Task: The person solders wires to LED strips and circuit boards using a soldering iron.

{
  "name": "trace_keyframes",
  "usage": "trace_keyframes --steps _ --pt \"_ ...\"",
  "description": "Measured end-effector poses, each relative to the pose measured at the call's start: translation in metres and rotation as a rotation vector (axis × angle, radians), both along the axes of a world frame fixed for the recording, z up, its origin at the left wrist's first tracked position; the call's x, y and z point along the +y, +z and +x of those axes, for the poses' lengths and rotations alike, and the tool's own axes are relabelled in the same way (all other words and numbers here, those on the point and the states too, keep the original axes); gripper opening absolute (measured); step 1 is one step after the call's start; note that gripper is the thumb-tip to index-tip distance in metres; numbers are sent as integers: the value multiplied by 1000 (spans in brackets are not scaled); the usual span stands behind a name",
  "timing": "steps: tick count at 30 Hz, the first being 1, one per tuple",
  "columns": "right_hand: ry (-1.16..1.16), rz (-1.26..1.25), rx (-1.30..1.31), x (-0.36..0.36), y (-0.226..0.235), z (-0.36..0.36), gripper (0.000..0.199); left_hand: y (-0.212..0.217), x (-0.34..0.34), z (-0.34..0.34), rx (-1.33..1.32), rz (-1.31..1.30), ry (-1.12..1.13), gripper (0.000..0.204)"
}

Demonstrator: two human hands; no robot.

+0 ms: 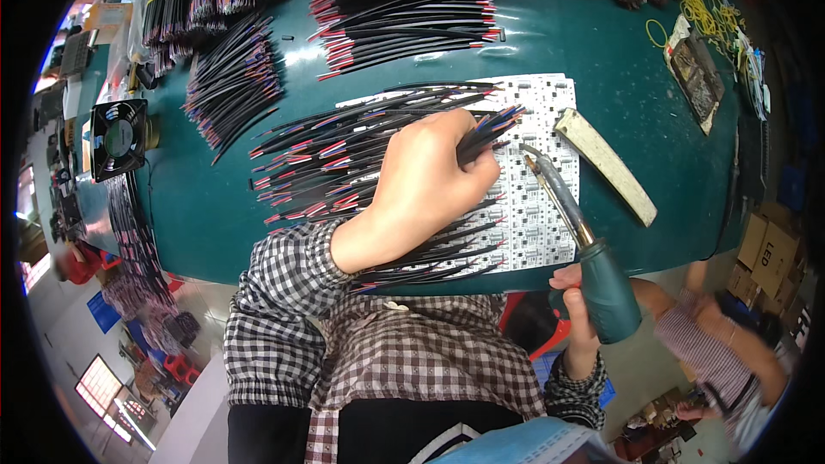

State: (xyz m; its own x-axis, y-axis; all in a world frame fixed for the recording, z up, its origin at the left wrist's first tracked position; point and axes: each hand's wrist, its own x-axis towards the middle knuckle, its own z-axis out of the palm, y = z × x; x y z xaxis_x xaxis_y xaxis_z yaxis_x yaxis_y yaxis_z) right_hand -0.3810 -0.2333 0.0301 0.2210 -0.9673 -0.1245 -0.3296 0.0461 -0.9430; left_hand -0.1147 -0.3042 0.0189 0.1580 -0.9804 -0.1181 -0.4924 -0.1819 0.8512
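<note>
A green work surface [601, 43] carries a white circuit-board panel [537, 206] near the middle of its near edge, black cables [318, 155] fanned out toward the left. A soldering iron [611, 292] reaches over the panel, its handle grasped by the right hand's [583, 326] fingers beside the surface's near edge. The left hand [430, 167], fingers clenched, grips a small cable bunch [491, 133] above the panel, near the iron's tip.

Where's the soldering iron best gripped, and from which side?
Probably by its thick green handle, coming from the wearer's side, as the right hand does: the handle points back there, while the bare metal shaft, possibly hot, slants away up-left.
</note>
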Motion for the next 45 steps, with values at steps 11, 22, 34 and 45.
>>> trace_keyframes --steps 11,22,34,45 --pt "23 -18 91 -7 5 8 31 2 1 0 -3 19 11 15" --pt "38 -11 134 -1 -5 2 32 2 1 -1 -11 12 13 14" --pt "-35 146 -106 2 -1 1 46 0 0 -2 -24 2 14 15" --pt "-63 139 -119 -5 4 -5 49 12 1 0 -80 2 -83 17"
